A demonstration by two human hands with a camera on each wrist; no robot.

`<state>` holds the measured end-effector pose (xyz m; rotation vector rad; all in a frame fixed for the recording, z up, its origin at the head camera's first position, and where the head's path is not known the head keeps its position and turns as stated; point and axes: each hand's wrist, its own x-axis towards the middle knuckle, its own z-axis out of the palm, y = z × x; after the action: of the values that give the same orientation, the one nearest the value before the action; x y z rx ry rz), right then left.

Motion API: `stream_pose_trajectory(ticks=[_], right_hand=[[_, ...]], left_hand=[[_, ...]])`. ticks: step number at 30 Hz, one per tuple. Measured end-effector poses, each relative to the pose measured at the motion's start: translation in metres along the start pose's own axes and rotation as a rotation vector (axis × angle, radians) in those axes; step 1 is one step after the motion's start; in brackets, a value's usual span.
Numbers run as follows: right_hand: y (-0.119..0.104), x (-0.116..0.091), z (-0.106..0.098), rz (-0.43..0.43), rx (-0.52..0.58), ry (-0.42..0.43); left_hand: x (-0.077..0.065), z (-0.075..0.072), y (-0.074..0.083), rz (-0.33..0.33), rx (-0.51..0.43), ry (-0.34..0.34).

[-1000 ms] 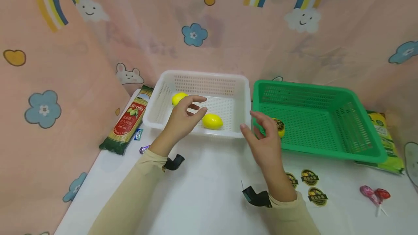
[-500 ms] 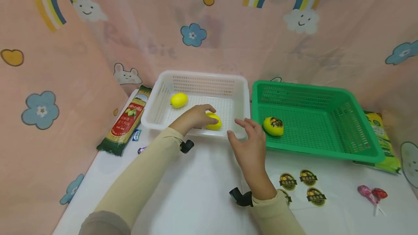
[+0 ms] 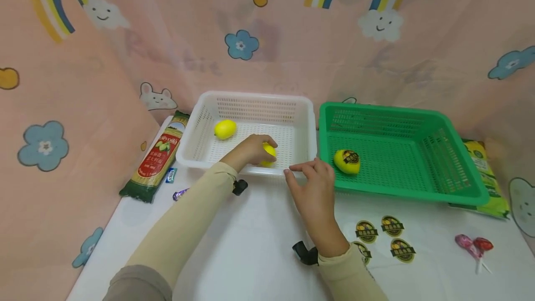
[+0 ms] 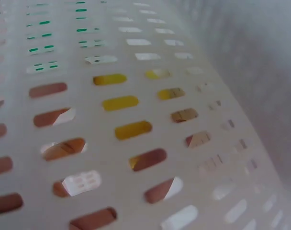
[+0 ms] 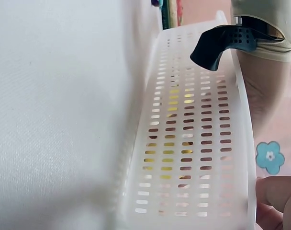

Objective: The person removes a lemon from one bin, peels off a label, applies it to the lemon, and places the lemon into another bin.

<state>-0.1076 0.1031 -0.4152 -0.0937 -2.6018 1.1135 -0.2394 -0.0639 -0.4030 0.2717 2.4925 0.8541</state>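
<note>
White table (image 3: 242, 250): labelled lemon (image 3: 347, 162) done, far lemon (image 3: 225, 129) and near lemon (image 3: 270, 148) pending, apparently. Left hand (image 3: 251, 149): fingers clamped on latter; right hand (image 3: 315, 190): grip unclear.

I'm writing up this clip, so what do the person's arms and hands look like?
The left hand and right hand are bare. The left sleeve and right sleeve are beige, the left with a greyish band farther up. A curved black attachment sits at the end of each.

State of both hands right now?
Left hand: closed, holding a yellow lemon inside the white basket.
Right hand: fingers at the basket's near rim; whether closed on it, can't tell.
</note>
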Motion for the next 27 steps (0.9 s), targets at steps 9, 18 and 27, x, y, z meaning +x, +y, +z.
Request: stream_pose_trajectory(ticks=[9,18,27], right_hand=[[-0.001,0.000,-0.005,-0.052,-0.067,-0.026],[-0.002,0.004,-0.010,-0.077,-0.111,-0.069],[-0.001,0.003,-0.011,-0.106,-0.116,-0.057]], left_hand=[[0.002,0.000,-0.003,0.040,-0.029,0.089],[-0.025,-0.012,0.008,0.203,-0.312,0.376],[-0.107,0.018,0.016,0.394,-0.575,0.383]])
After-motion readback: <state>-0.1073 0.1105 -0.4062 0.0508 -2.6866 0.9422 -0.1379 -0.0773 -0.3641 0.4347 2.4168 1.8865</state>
